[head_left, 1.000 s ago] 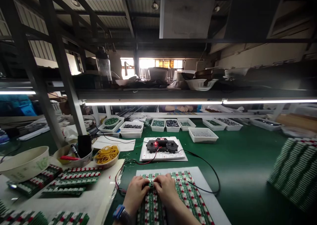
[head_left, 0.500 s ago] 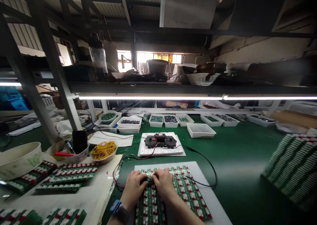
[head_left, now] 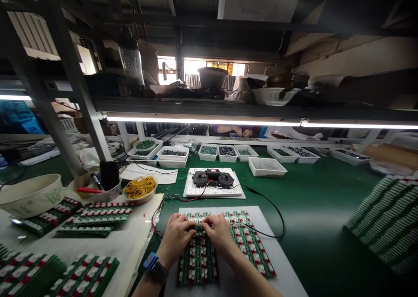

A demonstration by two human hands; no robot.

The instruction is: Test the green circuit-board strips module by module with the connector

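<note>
Green surface; white sheet; circuit panel along the sheet's left edge. Little has changed: left hand and right hand stay narrowed over the panel's far end, apparently still working one spot; any grip I cannot tell.

No legible text; red display on black device too small.

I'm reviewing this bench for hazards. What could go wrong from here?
The black cable loops over the right-hand panel of circuit boards toward the right hand; an arm movement might snag it and tug the black device. The red wire runs close to the left hand, so it could catch too.
</note>
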